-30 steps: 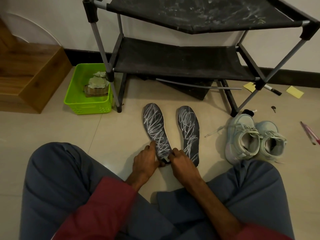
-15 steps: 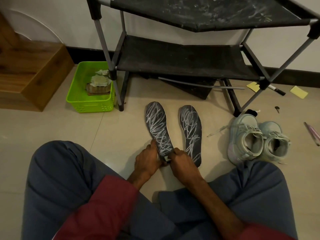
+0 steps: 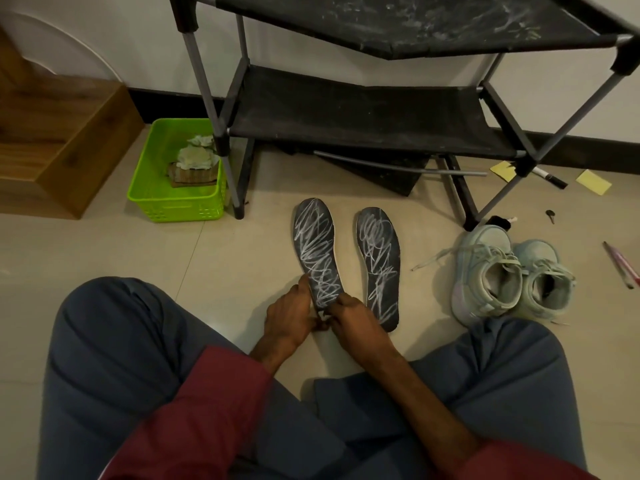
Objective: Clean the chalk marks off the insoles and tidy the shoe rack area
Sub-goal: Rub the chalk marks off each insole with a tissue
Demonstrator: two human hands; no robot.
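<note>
Two dark insoles covered in white chalk scribbles lie on the tiled floor in front of me. My left hand (image 3: 291, 317) and my right hand (image 3: 353, 318) both grip the heel end of the left insole (image 3: 317, 249), one on each side. The right insole (image 3: 379, 261) lies flat beside it, untouched. The black shoe rack (image 3: 363, 112) stands behind them, with chalk smears on its top shelf. My fingertips under the heel are hidden.
A green basket (image 3: 173, 199) with crumpled paper and a brush sits left of the rack. A pair of pale sneakers (image 3: 509, 278) stands to the right. Yellow notes (image 3: 594, 181), a marker (image 3: 550, 178), a key and a pink pen lie scattered at the right. A wooden step is at far left.
Both hands keep their hold on the left insole's heel. Its heel end seems to have lifted slightly. The view has shifted a little.
</note>
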